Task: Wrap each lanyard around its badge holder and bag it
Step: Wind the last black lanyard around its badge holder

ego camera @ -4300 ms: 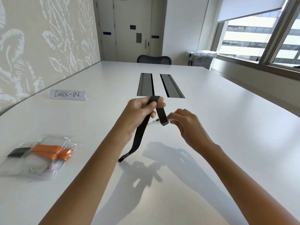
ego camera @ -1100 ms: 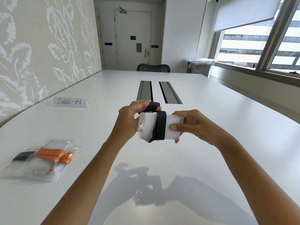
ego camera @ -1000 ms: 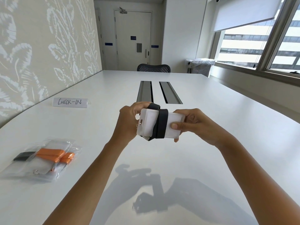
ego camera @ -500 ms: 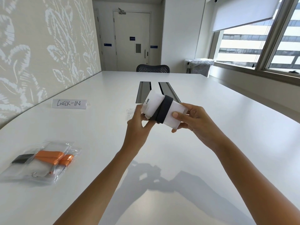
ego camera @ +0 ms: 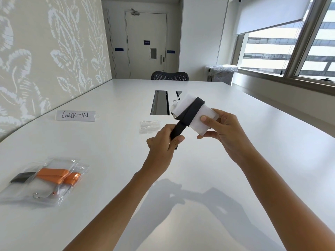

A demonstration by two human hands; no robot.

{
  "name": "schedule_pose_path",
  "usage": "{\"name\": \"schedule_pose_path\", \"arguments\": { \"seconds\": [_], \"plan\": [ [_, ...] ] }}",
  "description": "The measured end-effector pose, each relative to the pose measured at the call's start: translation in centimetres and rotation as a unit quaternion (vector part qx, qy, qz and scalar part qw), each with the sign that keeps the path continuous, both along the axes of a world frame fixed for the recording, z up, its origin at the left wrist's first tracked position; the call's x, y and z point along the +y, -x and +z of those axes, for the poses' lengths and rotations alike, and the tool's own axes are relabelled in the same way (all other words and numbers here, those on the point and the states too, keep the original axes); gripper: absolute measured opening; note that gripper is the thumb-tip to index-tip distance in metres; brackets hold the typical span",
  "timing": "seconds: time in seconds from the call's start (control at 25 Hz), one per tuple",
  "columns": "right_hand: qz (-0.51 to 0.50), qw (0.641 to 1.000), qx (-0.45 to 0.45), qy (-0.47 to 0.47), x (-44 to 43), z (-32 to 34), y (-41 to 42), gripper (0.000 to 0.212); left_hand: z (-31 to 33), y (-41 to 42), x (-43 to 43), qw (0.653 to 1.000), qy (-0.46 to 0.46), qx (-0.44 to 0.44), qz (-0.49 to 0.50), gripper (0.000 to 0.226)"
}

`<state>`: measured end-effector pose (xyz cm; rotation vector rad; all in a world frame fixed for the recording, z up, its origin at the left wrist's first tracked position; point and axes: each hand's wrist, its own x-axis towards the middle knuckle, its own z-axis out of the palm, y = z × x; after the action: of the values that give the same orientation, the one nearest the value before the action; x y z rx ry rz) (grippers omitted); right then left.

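Note:
A frosted white badge holder (ego camera: 204, 122) is held tilted above the table, with a black lanyard (ego camera: 190, 114) wound around its middle. My right hand (ego camera: 220, 131) grips the holder's near end, thumb on its face. My left hand (ego camera: 164, 144) pinches the loose end of the black lanyard just below the holder and holds it taut. A small metal ring (ego camera: 175, 102) shows at the holder's far end. An empty clear bag (ego camera: 149, 126) lies flat on the white table (ego camera: 235, 169) behind my left hand.
At the left lie clear bags holding wrapped orange lanyards (ego camera: 56, 176) and a black one (ego camera: 22, 177). A hand-written CHECK-IN sign (ego camera: 75, 115) stands near the wall. Two dark cable hatches (ego camera: 160, 103) sit mid-table, a chair (ego camera: 169, 76) at the far end.
The black lanyard went from hanging loose to wound around the holder. In the last half second my left hand dropped lower, pulling the lanyard's free end down and left.

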<state>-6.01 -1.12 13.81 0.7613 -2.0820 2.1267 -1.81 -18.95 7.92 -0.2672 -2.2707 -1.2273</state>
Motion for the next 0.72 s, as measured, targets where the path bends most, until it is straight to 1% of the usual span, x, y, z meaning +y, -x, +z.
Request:
{"name": "schedule_pose_path", "arguments": {
  "seconds": [0.08, 0.2, 0.32, 0.44, 0.52, 0.72],
  "plan": [
    [-0.016, 1.0, 0.0, -0.002, 0.0, 0.1, 0.0, 0.022, -0.1, 0.1, 0.0, 0.999, 0.033, -0.008, 0.029, 0.012],
    [-0.037, 0.999, -0.004, 0.004, 0.2, 0.3, 0.0, 0.021, -0.1, -0.1, -0.1, 0.998, 0.036, 0.003, 0.046, 0.016],
    [-0.051, 0.998, -0.016, 0.017, 0.6, 0.3, 0.1, 0.023, 0.1, -0.2, -0.2, 0.998, 0.007, 0.011, 0.059, 0.015],
    [-0.056, 0.997, -0.037, 0.026, 0.9, 0.2, 0.3, 0.024, 0.1, -0.2, -0.2, 0.997, -0.059, 0.01, 0.055, 0.015],
    [-0.06, 0.997, -0.05, 0.029, 0.9, 0.1, 0.4, 0.024, 0.3, -0.3, -0.2, 0.995, -0.088, 0.01, 0.046, 0.014],
    [-0.085, 0.993, -0.071, 0.041, 1.0, -0.4, 1.0, 0.025, 0.7, -0.5, -0.1, 0.995, -0.085, 0.005, 0.046, 0.021]
  ]
}}
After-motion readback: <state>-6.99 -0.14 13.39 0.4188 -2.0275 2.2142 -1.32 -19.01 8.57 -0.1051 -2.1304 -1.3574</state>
